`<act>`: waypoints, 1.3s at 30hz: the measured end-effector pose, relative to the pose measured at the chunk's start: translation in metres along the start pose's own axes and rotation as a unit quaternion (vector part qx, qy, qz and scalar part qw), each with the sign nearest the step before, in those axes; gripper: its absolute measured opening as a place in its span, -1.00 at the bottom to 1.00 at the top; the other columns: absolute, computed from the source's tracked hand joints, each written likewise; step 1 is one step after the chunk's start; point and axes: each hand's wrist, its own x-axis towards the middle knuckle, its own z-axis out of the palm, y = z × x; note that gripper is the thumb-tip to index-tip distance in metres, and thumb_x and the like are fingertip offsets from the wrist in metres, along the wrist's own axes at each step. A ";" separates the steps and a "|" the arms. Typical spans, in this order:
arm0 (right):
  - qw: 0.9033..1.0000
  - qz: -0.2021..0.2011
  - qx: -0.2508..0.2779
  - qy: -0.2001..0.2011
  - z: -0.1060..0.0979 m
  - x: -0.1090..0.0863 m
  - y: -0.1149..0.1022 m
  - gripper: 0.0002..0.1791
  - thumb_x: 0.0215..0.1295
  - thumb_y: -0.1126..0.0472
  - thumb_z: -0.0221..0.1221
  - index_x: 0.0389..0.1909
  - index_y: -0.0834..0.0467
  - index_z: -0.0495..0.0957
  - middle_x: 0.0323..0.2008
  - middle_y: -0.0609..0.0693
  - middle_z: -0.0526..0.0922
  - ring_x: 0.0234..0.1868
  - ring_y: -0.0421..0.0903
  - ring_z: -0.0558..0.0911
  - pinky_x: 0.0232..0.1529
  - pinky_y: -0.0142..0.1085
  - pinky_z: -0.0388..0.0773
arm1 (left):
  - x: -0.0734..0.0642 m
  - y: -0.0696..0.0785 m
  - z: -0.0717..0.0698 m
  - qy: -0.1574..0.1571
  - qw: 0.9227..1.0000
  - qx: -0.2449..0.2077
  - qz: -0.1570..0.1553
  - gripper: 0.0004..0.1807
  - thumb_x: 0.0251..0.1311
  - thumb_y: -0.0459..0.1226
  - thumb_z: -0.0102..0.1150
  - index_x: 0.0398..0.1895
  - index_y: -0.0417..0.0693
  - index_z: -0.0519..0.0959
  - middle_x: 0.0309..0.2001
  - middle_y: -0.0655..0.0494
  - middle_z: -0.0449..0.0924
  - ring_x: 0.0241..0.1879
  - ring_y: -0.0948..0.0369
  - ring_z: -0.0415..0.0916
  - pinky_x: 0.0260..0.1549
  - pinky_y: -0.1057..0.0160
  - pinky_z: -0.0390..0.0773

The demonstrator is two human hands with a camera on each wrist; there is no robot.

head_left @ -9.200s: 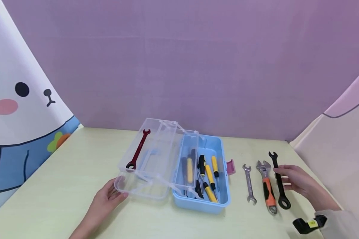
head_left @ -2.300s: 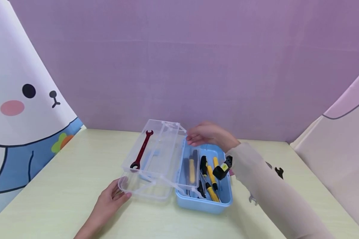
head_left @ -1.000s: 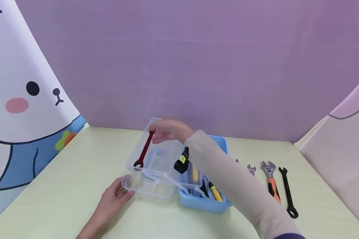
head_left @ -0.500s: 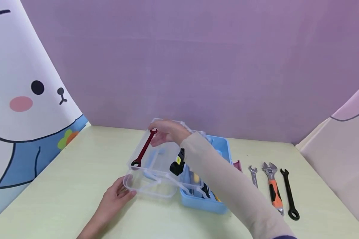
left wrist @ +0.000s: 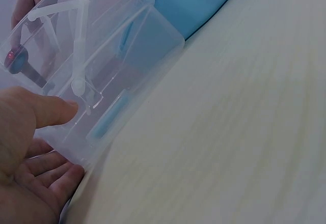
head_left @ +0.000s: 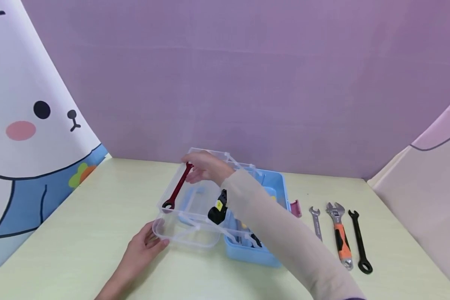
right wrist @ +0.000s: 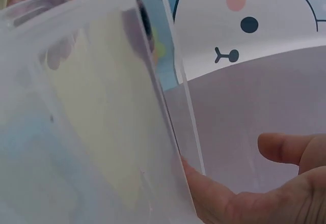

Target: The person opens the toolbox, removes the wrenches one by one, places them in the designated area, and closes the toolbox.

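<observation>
A blue toolbox (head_left: 255, 256) lies with its clear lid (head_left: 195, 239) folded open to the left. My left hand (head_left: 140, 250) holds the lid's near left corner, thumb (left wrist: 56, 111) on one side and fingers (left wrist: 56, 178) below. A dark red wrench (head_left: 178, 187) lies inside the lid, ring end nearest me. My right hand (head_left: 206, 166) reaches across to the lid's far end, fingertips right at the wrench's open jaw end. In the right wrist view its digits (right wrist: 280, 147) stand apart, and some of the fingers are hidden by the lid wall (right wrist: 168, 117).
On the right lie a small silver wrench (head_left: 316, 223), an adjustable wrench (head_left: 339, 235) with an orange and black handle and a black wrench (head_left: 360, 241). My right sleeve (head_left: 281, 233) covers most of the yellow-handled tools in the box. A pink latch (head_left: 295, 208) sticks out.
My right hand has left the black wrench on the right and crossed over the box to the red wrench. The red wrench has shifted slightly left within the lid. My left hand stays at the corner.
</observation>
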 end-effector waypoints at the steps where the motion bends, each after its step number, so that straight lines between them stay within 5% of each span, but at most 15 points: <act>1: 1.000 0.000 -0.006 0.000 0.000 0.000 0.000 -0.56 0.37 0.13 0.09 0.18 0.26 0.40 0.14 0.33 0.46 0.02 0.23 0.60 0.14 -0.02 0.57 | 0.000 0.000 0.000 0.001 1.000 -0.001 0.002 -0.37 0.18 -0.41 0.22 0.28 -0.43 0.24 0.23 -0.48 0.31 0.19 -0.23 0.40 0.08 0.14 0.57; 15: 0.999 0.017 0.007 -0.029 0.023 0.009 0.003 -0.37 0.28 0.15 0.20 0.33 0.22 0.27 0.31 0.37 0.28 0.13 0.30 0.51 0.17 0.03 0.53 | -0.006 -0.005 -0.002 0.031 0.999 -0.003 0.011 -0.39 0.15 -0.43 0.23 0.25 -0.45 0.27 0.20 -0.48 0.35 0.18 -0.23 0.40 0.06 0.14 0.58; 25: 0.999 0.014 0.027 -0.021 0.020 0.012 0.009 -0.46 0.27 0.35 0.16 0.25 0.34 0.25 0.08 0.34 0.47 0.05 0.21 0.58 0.07 -0.07 0.62 | -0.004 0.002 0.004 0.024 1.000 0.001 0.003 -0.38 0.15 -0.41 0.24 0.26 -0.41 0.27 0.21 -0.44 0.36 0.19 -0.20 0.41 0.08 0.17 0.57; 28: 0.999 0.010 0.027 -0.016 0.017 0.013 0.011 -0.60 0.24 0.45 0.14 0.09 0.38 0.34 -0.10 0.28 0.56 -0.10 0.12 0.64 -0.02 -0.14 0.67 | -0.003 0.002 0.004 0.019 1.000 0.001 0.006 -0.38 0.15 -0.41 0.24 0.26 -0.43 0.26 0.21 -0.47 0.35 0.19 -0.22 0.40 0.08 0.15 0.57; 33: 1.000 0.006 -0.007 -0.019 0.015 0.014 0.017 -0.86 0.21 0.51 0.11 -0.20 0.41 0.44 -0.51 0.14 0.53 -0.55 -0.06 0.57 -0.47 -0.35 0.70 | -0.004 0.002 0.005 0.009 1.000 0.006 -0.005 -0.36 0.16 -0.38 0.25 0.27 -0.42 0.25 0.22 -0.45 0.34 0.21 -0.22 0.38 0.10 0.14 0.55; 39: 0.999 -0.005 -0.044 -0.016 0.016 0.014 0.020 -0.95 0.21 0.54 0.06 -0.34 0.42 0.50 -0.58 0.11 0.51 -0.66 -0.10 0.52 -0.63 -0.44 0.60 | -0.003 0.000 0.007 0.008 1.000 0.004 -0.006 -0.36 0.16 -0.38 0.25 0.28 -0.41 0.25 0.22 -0.46 0.34 0.21 -0.22 0.38 0.10 0.14 0.56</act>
